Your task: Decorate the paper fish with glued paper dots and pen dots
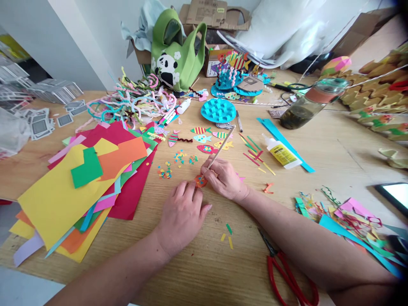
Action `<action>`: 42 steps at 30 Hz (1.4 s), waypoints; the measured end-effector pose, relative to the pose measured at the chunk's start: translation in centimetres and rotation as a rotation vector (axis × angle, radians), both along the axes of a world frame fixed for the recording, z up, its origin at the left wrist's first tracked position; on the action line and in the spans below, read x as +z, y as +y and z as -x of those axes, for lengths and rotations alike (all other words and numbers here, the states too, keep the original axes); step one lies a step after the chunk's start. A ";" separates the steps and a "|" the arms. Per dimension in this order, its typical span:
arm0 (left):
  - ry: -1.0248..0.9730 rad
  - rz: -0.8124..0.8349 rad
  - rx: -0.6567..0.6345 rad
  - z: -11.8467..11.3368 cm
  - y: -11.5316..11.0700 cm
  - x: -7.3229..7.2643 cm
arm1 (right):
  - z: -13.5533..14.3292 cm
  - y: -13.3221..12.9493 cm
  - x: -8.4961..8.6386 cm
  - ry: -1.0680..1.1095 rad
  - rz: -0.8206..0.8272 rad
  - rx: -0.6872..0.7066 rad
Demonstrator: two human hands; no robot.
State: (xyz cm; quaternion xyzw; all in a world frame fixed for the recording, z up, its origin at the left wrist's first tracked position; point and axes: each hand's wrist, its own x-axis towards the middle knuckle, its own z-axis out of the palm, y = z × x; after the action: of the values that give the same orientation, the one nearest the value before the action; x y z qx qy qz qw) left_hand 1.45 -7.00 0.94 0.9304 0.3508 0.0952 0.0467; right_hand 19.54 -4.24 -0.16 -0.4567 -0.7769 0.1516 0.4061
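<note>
My right hand (223,175) pinches a thin wooden stick (223,144), which slants up toward the back of the table. Under that hand lies a small orange paper fish (200,181) with coloured bits on it; the stick's lower end is hidden by the fingers. My left hand (183,208) rests palm down with its fingertips at the fish's near edge and its thumb apart. Behind the hands lie several decorated paper fish (207,149). Beside them are small piles of paper confetti (165,171) and thin paper strips (253,148).
Stacked coloured paper (54,191) covers the left side. A glue bottle (282,152) lies right of centre. Red-handled scissors (287,272) sit by my right forearm, near paper scraps (347,216). Farther back stand a drink bottle (314,104), a blue plate (218,110) and a green bag (178,51).
</note>
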 end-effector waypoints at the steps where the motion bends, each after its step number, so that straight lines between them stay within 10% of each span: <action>1: -0.006 -0.005 -0.001 0.0 0.0 0.0 | 0.0 0.0 0.0 0.000 0.004 0.001; 42: -0.005 -0.003 -0.003 0.0 0.0 -0.2 | 0.0 0.1 -0.4 -0.012 -0.070 -0.032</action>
State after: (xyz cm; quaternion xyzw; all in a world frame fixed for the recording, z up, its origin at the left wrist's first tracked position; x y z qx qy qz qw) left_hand 1.47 -6.95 0.74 0.9307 0.3493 0.0978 0.0465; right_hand 19.51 -4.11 -0.51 -0.4554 -0.7768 0.1151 0.4194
